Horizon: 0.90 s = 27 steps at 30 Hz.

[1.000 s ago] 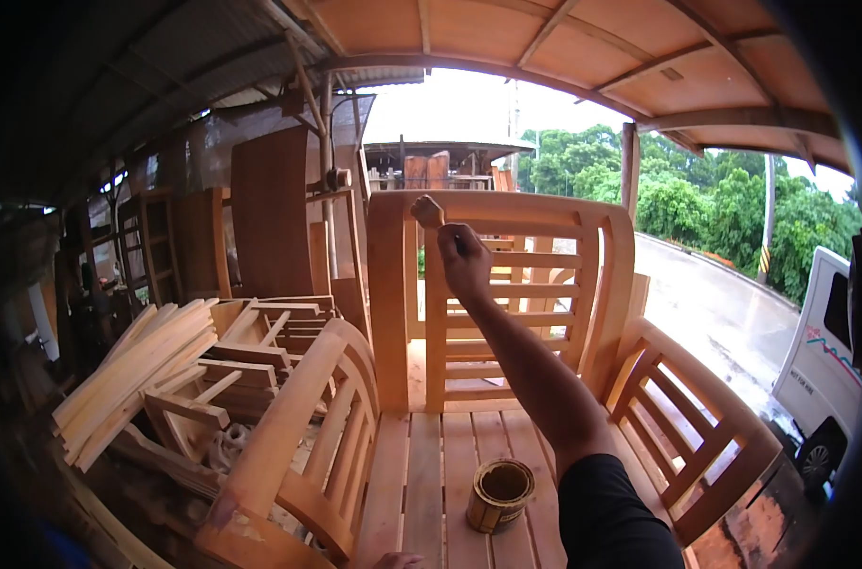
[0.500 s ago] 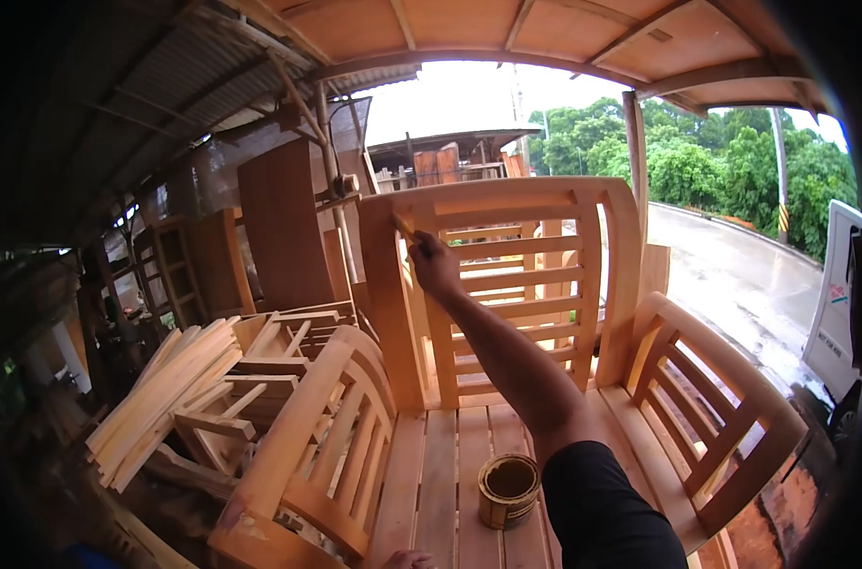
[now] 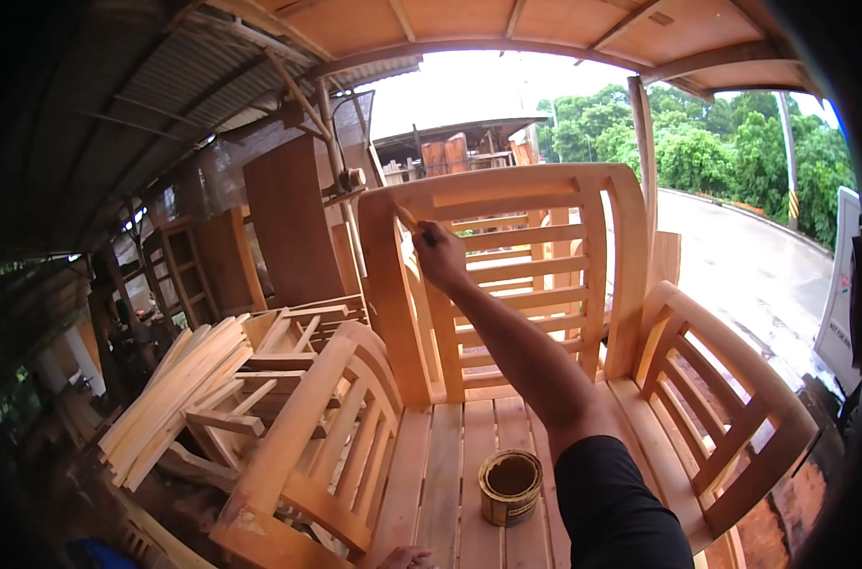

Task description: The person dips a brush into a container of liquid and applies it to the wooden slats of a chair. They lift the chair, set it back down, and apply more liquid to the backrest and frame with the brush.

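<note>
From your head camera, your right hand (image 3: pixel 440 254) is stretched out ahead of you, fingers clamped on a brush (image 3: pixel 411 221) whose tip touches the upper left of the wooden chair back (image 3: pixel 507 194), just under the curved top rail. Your arm runs back over the slatted chair seat (image 3: pixel 440 474), where an open tin can (image 3: pixel 510 486) stands upright near your dark sleeve (image 3: pixel 611 512). Only a sliver of your left hand (image 3: pixel 404 558) shows at the bottom edge, resting by the front of the seat; you cannot tell whether it is spread or closed. Slatted armrests (image 3: pixel 327 417) rise on both sides. Left of the chair, loose wooden planks (image 3: pixel 165 389) lie stacked.
</note>
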Each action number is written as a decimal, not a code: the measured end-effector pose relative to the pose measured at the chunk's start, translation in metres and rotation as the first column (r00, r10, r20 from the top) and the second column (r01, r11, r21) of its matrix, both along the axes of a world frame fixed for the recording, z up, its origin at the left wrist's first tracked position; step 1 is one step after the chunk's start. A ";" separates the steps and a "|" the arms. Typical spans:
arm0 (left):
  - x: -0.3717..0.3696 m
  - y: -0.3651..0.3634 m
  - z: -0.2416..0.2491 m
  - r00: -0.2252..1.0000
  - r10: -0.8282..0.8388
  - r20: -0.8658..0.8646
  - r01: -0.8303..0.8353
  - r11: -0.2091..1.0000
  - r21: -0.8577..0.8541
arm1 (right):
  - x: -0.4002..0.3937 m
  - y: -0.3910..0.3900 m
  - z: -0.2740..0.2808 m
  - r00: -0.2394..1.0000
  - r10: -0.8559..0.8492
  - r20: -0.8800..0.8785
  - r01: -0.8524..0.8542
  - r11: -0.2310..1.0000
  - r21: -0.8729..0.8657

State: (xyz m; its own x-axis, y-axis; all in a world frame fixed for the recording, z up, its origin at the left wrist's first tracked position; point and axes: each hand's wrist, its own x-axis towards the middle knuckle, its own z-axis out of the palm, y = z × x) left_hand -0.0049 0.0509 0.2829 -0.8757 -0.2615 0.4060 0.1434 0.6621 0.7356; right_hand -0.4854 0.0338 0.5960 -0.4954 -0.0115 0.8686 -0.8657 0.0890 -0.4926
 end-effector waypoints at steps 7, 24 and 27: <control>-0.005 -0.006 -0.018 0.980 -0.021 -0.200 -0.026 0.973 -0.230 | 0.026 0.021 -0.018 0.985 0.071 0.161 -0.083 0.994 0.073; -0.005 0.000 -0.001 0.979 -0.067 -0.193 0.043 0.991 -0.124 | 0.005 0.020 -0.024 0.969 0.115 0.220 -0.140 0.985 0.103; -0.006 0.001 0.000 0.981 -0.067 -0.182 0.051 0.995 -0.089 | -0.003 0.012 -0.014 0.997 0.048 0.064 -0.048 0.999 0.010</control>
